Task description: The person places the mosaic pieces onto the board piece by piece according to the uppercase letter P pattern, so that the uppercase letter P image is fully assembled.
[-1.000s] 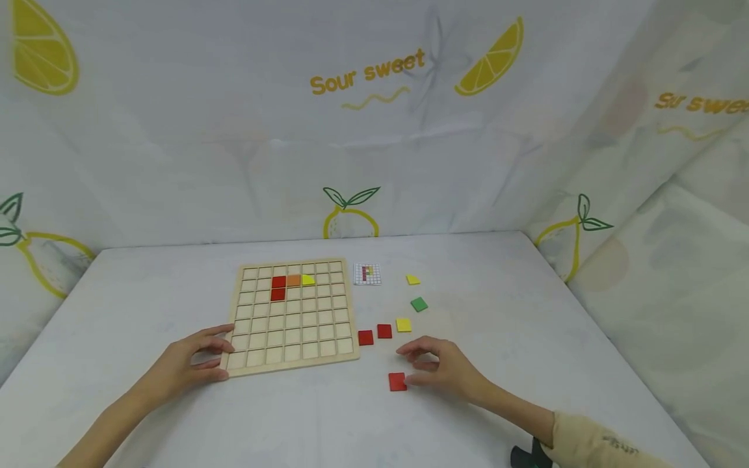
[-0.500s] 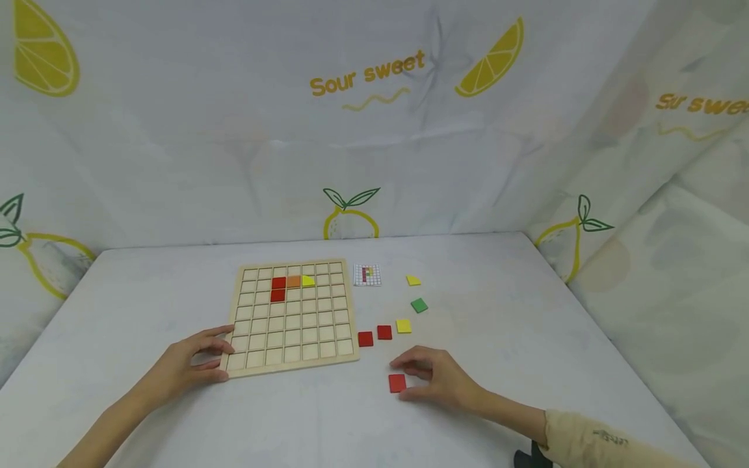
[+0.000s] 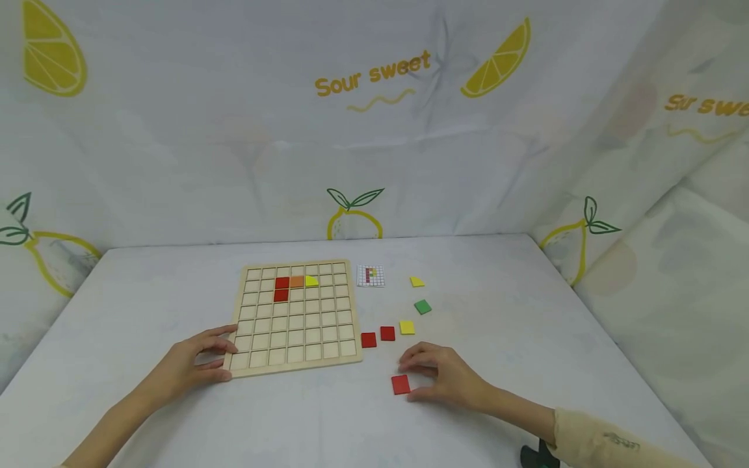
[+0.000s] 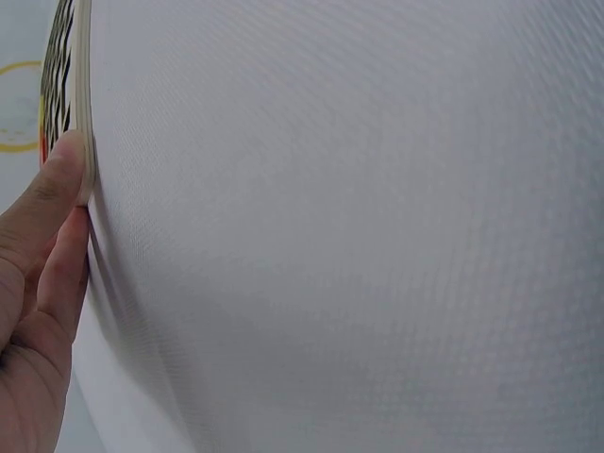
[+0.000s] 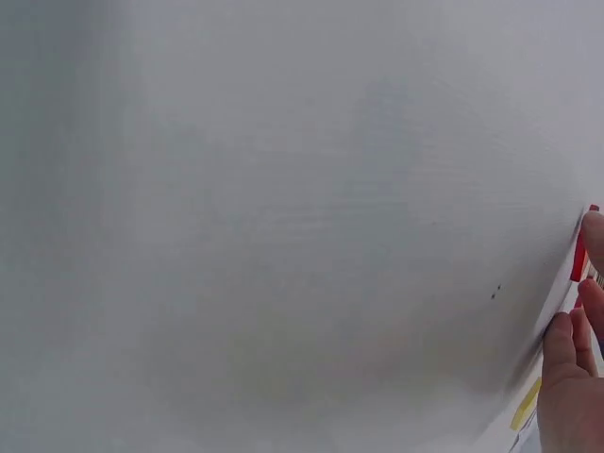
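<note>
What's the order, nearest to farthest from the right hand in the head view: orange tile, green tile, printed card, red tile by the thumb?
1. Red tile, left of the right hand.
2. Green tile, farther back.
3. Printed card, beside the board.
4. Orange tile, on the board.

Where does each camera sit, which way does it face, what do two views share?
Head: head-worn, facing forward and down at the grid board; left grip, right grip and forearms show.
Left wrist: worn there, facing tabletop; left grip touching the grid board.
Right wrist: worn there, facing tabletop; right grip beside a red tile.
Head and left wrist share the grid board.
</note>
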Demonstrator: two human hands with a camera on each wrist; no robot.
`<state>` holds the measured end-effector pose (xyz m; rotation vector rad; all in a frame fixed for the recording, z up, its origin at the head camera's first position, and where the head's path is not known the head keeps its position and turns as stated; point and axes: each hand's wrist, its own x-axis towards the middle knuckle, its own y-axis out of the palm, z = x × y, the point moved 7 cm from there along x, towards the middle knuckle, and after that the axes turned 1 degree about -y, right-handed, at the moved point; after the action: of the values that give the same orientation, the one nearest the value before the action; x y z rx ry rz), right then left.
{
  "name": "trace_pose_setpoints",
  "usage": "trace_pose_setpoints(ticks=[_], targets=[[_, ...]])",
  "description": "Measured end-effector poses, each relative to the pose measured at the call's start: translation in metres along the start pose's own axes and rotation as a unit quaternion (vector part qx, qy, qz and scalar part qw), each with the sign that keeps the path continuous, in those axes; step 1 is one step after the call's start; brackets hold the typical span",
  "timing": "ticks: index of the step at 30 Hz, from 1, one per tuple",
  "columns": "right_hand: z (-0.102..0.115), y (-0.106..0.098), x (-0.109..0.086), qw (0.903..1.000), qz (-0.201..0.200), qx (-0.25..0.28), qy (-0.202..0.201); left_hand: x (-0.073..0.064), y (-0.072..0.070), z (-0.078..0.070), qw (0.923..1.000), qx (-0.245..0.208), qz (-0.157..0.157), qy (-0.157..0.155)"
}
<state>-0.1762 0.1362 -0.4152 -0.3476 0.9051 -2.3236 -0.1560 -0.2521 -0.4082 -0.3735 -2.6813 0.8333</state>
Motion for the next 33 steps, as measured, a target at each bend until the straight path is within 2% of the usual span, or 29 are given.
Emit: trace_pose_setpoints(ticks=[4, 10, 15, 23, 26, 30, 33], targets=[[-0.004, -0.002, -0.001, 0.9999, -0.002, 0.008, 0.013, 0.0, 0.0, 0.0, 1.0, -0.002, -0.002, 0.001], [-0.003, 0.0, 0.001, 1.0, -0.002, 0.007, -0.006, 0.0, 0.001, 0.001, 1.0, -0.008, 0.001, -0.004], [-0.004, 0.002, 0.003, 1.0, -0.002, 0.004, 0.004, 0.0, 0.0, 0.0, 0.9999, -0.008, 0.0, -0.007], [-0.006, -0.005, 0.008, 0.9969, 0.018, 0.07, 0.03, 0.001, 0.0, -0.002, 1.0, -0.003, -0.003, 0.006], [-0.009, -0.007, 0.01, 0.9912, 0.026, 0.113, 0.064, 0.001, 0.0, -0.002, 0.9999, 0.004, -0.006, 0.012], [-0.014, -0.007, 0.009, 0.9736, 0.032, 0.183, 0.132, 0.001, 0.001, 0.0, 0.9999, 0.007, -0.006, 0.007], [-0.016, -0.007, 0.009, 0.9638, 0.022, 0.206, 0.168, 0.0, 0.0, 0.0, 1.0, 0.003, -0.003, 0.003]])
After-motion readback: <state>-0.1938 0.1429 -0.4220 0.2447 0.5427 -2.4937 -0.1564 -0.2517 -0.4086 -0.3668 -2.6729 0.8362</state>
